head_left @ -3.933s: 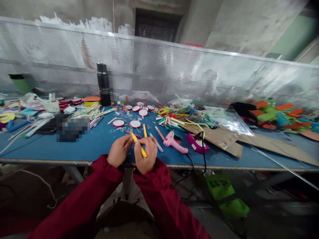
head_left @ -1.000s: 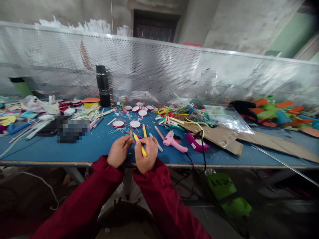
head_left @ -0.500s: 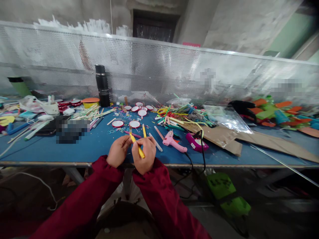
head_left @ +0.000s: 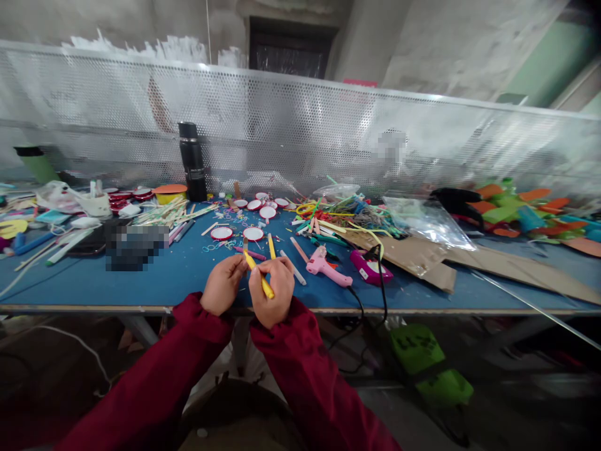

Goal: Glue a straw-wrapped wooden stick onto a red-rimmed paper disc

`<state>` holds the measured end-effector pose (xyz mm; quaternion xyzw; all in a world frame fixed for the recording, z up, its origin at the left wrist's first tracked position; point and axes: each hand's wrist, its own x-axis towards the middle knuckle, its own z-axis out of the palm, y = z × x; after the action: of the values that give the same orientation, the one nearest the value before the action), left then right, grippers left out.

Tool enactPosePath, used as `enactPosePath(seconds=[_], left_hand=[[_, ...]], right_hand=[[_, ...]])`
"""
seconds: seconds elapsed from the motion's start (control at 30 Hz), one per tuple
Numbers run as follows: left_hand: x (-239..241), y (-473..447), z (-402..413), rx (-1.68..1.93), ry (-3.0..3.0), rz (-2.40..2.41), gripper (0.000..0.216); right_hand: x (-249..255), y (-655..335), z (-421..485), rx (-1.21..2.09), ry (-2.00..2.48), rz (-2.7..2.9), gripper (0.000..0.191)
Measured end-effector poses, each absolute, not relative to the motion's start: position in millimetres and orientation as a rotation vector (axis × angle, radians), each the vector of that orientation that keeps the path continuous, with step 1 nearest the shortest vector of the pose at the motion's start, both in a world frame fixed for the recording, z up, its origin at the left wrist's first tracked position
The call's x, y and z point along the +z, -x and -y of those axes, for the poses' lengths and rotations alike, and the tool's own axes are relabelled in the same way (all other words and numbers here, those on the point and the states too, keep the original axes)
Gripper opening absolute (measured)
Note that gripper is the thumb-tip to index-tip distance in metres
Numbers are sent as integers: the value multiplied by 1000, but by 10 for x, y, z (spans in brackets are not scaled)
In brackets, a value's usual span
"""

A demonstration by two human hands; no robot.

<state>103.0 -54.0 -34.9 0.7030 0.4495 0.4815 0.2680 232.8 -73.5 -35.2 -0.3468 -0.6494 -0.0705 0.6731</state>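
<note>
Between the thumb and fingers of my left hand point(head_left: 223, 285) is a small flat wooden stick point(head_left: 245, 243), its upper end showing. My right hand point(head_left: 272, 291) grips a yellow marker point(head_left: 266, 287), which slants up to the left with its front end at the stick. Whether the tip touches the wood is too small to tell. Another yellow pen-like piece point(head_left: 271, 243) sticks up just beyond my right fingers; its lower end is hidden. Past my hands lie a purple marker point(head_left: 256, 254) and two white round discs with red rims point(head_left: 253, 233).
To the right are a pink glue gun point(head_left: 328, 269) with a black cord, a purple device point(head_left: 370, 269) and cardboard strips point(head_left: 404, 257). A black bottle point(head_left: 192, 163) stands at the back. Loose sticks point(head_left: 164, 213) and a dark phone point(head_left: 89, 241) lie left.
</note>
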Motion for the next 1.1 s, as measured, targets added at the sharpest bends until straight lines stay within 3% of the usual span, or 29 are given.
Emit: enactPosePath(seconds=[1.1], left_hand=[[-339,-1025,547,1318,-1863,-1270,33]], right_hand=[[-360,-2336,712,-160,826,1412,11]])
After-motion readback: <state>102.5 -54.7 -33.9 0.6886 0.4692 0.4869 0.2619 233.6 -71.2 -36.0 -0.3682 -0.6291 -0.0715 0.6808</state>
